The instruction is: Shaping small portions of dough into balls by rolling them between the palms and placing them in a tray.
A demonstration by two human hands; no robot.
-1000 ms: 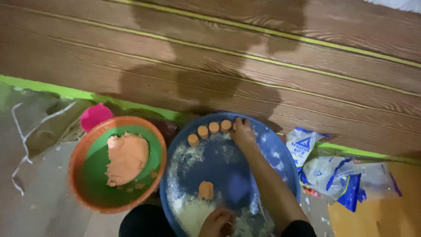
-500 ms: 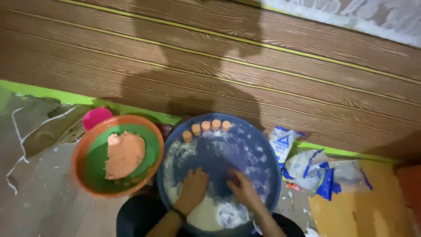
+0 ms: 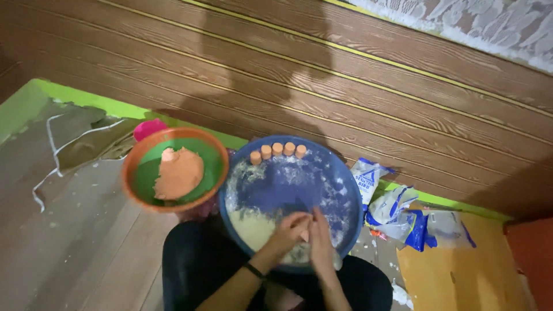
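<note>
A round blue tray (image 3: 349,190) dusted with white flour rests on my lap. Several small orange dough pieces (image 3: 277,150) stand in a row along its far rim. My left hand (image 3: 290,228) and my right hand (image 3: 320,237) are pressed together over the near right part of the tray. A bit of orange dough (image 3: 305,235) shows between the palms; most of it is hidden. A dark band circles my left wrist. Left of the tray stands a green bowl with an orange rim (image 3: 142,175) holding a lump of orange dough (image 3: 179,173).
A brown wood-panelled wall (image 3: 345,86) rises just behind the tray. A pink container (image 3: 148,128) peeks out behind the bowl. Blue-and-white plastic bags (image 3: 398,211) lie to the right, beside a yellow mat (image 3: 461,276). A grey floor (image 3: 69,230) lies at left.
A second ago my right hand was at the row of pieces on the far rim. Both hands then came down onto the flour and have now closed together around a dough piece.
</note>
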